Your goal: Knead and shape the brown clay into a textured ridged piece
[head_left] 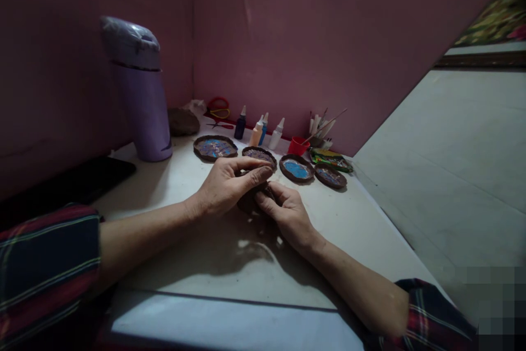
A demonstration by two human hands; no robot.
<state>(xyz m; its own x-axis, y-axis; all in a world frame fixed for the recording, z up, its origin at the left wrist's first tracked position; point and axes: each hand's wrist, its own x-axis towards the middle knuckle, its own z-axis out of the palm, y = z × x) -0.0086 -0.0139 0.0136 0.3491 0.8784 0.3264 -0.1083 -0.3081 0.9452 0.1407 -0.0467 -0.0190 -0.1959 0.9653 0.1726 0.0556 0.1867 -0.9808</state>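
Between my two hands is a piece of dark brown clay (250, 204), held just above the white table. My left hand (232, 182) reaches over its far side, thumb pressed on top. My right hand (285, 209) pinches the near right edge with thumb and fingers. Much of the clay is hidden by the hands, so its full shape does not show. Just beyond lie several dark, wavy-edged clay dishes: a blue and purple one (214, 148), one partly behind my left hand (259, 157), a blue-centred one (296, 168) and a smaller one (331, 176).
A tall purple bottle (143, 104) stands at the left, near a brown clay lump (183, 122). Scissors (219, 108), several paint bottles (256, 132), a red cup (298, 146) with a brush and a green packet (331, 159) line the back. A dark flat object (102, 176) lies left.
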